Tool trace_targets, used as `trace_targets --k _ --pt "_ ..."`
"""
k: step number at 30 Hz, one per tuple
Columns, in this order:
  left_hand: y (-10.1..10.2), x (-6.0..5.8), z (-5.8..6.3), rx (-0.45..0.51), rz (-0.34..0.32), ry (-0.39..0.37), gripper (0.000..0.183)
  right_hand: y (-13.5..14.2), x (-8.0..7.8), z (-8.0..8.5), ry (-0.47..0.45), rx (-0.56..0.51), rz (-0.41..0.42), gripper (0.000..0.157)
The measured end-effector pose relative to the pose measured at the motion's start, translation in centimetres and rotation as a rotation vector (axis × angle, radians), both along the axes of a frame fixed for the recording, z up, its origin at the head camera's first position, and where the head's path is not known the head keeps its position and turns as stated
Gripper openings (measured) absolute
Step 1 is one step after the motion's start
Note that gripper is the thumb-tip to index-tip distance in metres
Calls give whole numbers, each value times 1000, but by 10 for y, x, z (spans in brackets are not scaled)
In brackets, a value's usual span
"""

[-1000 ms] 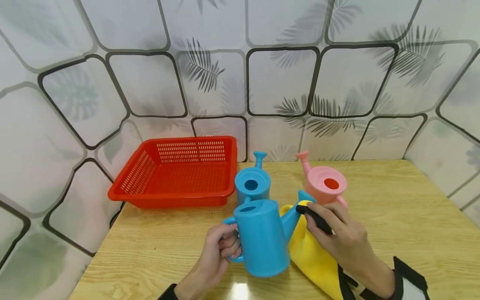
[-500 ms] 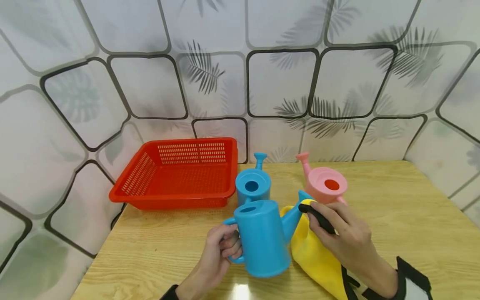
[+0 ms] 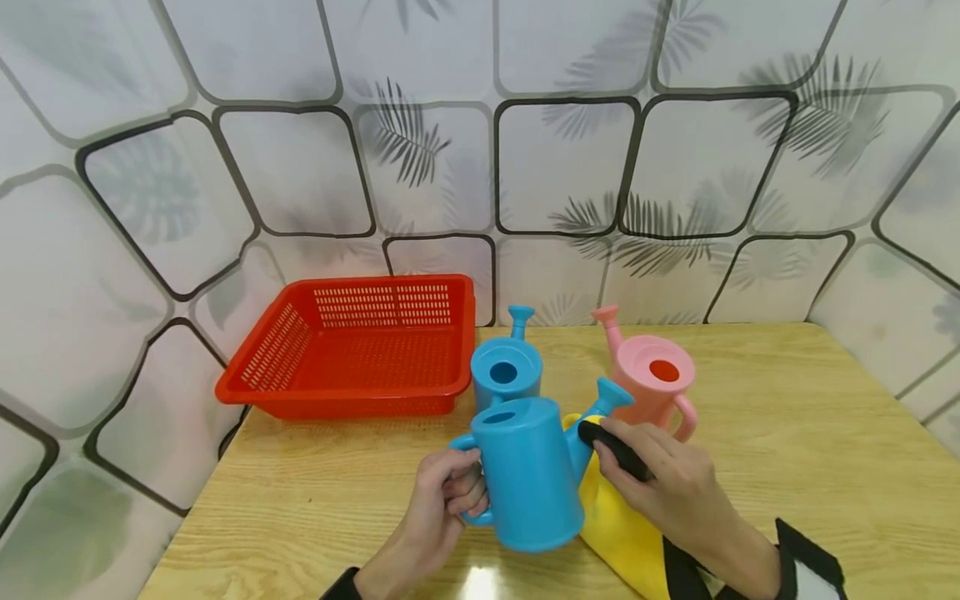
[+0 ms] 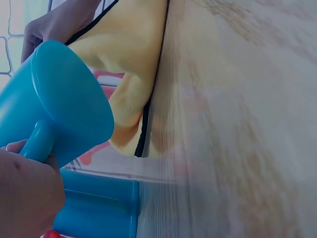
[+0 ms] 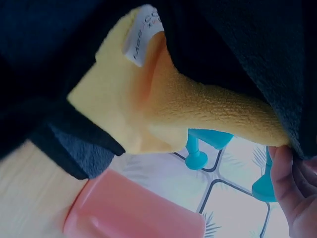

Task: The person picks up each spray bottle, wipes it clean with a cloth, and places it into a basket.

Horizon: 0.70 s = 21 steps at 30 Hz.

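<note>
My left hand (image 3: 442, 508) grips the handle of a blue watering can (image 3: 528, 479), held tilted with its spout toward the right. The left wrist view shows the can's base (image 4: 74, 94) facing the camera. With my right hand (image 3: 667, 483) I pinch a yellow cloth (image 3: 618, 525) with black edging around the spout, below its flared blue head (image 3: 613, 395). The cloth hangs down from the fingers, and a white label (image 5: 143, 34) shows on it in the right wrist view. Part of the spout is hidden under cloth and fingers.
Behind the held can a second blue watering can (image 3: 506, 367) stands on the wooden table (image 3: 337, 492). A pink watering can (image 3: 652, 371) stands right of it, partly behind my right hand. At the back left is a red basket (image 3: 352, 400), close to the patterned wall covering (image 3: 562, 167).
My right hand has slid the cloth down the spout, from just under its head toward the can's body, baring the head and upper spout. My left hand keeps its grip, almost still.
</note>
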<state>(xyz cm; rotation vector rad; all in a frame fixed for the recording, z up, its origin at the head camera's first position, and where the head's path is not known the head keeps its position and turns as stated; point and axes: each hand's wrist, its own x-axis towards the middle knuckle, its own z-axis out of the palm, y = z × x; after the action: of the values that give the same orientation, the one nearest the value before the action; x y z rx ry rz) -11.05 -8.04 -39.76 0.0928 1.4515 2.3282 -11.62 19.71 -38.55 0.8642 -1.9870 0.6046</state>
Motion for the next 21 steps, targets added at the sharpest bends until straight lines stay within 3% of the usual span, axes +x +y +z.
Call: trace_targets --k 10,21 --pt "0 0 -2 30 11 20 44 -6 5 -6 -25 25 72 38" --pt "-3 0 -2 32 31 44 45 -7 12 -10 -174 26 138 35"
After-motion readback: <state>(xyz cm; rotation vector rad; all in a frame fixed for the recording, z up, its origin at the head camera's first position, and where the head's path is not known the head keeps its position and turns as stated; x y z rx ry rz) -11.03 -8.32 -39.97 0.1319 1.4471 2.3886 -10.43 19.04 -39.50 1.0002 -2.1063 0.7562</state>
